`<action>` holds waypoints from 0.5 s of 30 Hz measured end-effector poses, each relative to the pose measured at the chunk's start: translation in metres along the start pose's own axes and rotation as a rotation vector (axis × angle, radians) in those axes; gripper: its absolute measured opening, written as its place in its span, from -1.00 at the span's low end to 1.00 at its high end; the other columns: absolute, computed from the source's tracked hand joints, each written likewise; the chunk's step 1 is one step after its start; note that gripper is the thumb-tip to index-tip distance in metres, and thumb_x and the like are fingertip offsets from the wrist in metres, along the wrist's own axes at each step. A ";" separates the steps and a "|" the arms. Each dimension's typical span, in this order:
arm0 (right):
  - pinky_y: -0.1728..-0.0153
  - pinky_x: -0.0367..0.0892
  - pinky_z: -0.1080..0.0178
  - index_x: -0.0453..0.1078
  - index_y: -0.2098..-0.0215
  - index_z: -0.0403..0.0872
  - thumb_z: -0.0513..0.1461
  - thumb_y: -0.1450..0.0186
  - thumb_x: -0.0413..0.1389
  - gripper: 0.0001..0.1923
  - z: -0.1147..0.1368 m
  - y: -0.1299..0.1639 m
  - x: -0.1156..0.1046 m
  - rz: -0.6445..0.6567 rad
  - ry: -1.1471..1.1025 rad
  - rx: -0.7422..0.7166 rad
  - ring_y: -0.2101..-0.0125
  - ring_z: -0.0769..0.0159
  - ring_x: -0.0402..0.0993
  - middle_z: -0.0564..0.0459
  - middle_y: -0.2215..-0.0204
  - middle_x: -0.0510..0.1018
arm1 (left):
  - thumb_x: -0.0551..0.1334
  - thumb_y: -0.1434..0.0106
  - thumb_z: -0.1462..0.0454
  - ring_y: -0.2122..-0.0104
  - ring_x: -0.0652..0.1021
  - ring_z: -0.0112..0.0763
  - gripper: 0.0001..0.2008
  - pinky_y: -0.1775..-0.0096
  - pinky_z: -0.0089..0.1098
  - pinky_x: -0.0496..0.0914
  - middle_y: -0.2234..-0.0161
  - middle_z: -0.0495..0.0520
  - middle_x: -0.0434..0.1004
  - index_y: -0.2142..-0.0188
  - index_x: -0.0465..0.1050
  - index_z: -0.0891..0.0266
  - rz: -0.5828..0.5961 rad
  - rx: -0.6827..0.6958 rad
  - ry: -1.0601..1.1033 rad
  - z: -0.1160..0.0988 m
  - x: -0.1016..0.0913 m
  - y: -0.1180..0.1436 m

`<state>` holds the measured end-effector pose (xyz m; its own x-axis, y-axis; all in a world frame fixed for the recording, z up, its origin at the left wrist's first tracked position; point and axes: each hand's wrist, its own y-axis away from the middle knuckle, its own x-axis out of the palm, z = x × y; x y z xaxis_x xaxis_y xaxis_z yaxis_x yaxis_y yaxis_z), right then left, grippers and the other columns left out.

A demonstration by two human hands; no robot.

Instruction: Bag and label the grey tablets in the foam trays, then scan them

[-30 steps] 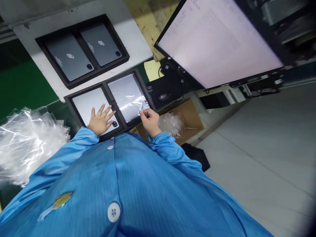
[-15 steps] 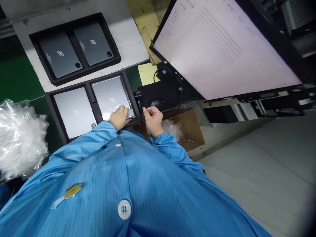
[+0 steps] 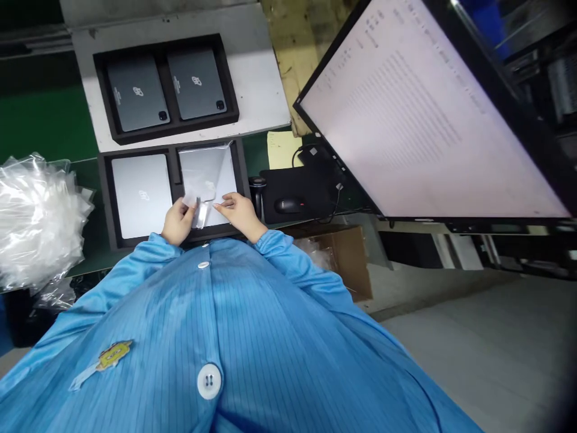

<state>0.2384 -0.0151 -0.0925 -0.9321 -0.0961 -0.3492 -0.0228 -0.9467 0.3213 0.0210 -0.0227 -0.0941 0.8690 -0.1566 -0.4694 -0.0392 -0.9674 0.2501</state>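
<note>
While both hands pinch the clear film [image 3: 205, 198] over the right-hand tablet [image 3: 208, 174], left hand [image 3: 177, 221] and right hand [image 3: 238, 211] meet at its near edge. An uneven pull could tear the film or leave it creased.

Grey floor [image 3: 473, 349] — green benchtop [image 3: 45, 120].

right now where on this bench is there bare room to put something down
Bare white board right of the far tray, and green mat left of it. Crowded nearer: both hands work film over the near tray, plastic heap left, mouse pad right.
</note>
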 end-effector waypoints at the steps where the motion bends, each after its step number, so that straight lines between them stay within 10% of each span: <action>1: 0.14 0.52 0.20 0.51 0.11 -0.07 -0.09 -0.21 0.43 -0.62 0.003 -0.003 0.008 -0.005 0.015 0.000 0.29 0.24 0.63 -0.04 0.25 0.68 | 0.18 -0.39 -0.14 0.27 0.57 -0.25 -0.53 0.24 -0.32 0.46 0.27 0.15 0.59 0.13 0.46 0.23 0.012 0.016 -0.030 -0.002 0.001 0.000; 15: -0.05 0.53 0.14 0.61 0.03 -0.08 -0.22 -0.41 0.15 -0.75 -0.004 0.016 0.045 -0.267 0.232 -0.255 0.07 0.14 0.65 -0.15 0.05 0.69 | 0.18 -0.38 0.07 0.16 0.58 -0.22 -0.66 0.06 -0.31 0.45 0.18 0.14 0.61 0.05 0.47 0.29 0.347 0.125 0.250 -0.003 0.011 -0.011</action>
<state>0.1969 -0.0361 -0.1063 -0.7993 0.1233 -0.5881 -0.1349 -0.9906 -0.0243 0.0324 -0.0132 -0.1000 0.8858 -0.4382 -0.1530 -0.3954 -0.8850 0.2457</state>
